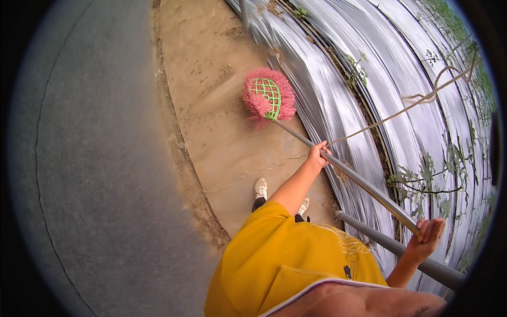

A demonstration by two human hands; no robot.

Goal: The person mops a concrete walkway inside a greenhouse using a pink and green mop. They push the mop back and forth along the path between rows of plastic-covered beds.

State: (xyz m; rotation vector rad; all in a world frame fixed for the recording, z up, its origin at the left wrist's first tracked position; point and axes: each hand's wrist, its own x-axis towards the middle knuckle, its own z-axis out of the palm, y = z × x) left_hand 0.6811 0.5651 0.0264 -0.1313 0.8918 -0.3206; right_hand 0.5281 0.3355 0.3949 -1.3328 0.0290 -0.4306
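Note:
A long-handled brush [369, 189] slants across the view on a grey metal pole. Its round head of shaggy pink bristles [285, 95] has a green lattice back and hangs over the sandy strip, close to the silvery plastic sheeting. My left hand [319, 155] is wrapped round the pole partway along. At the pole's near end, my right hand [429, 232] holds it against the palm and thumb, its other fingers fairly straight. A thin rope [393, 112] runs from near my left hand toward the upper right.
Silvery sheeting [327, 90] covers rows on the right, with leafy plants [428, 177] growing between them. A thick grey pipe [391, 243] crosses beneath the brush pole. Grey pavement [111, 158] lies left of the sandy strip [206, 105]. My shoes [260, 188] stand on the sand.

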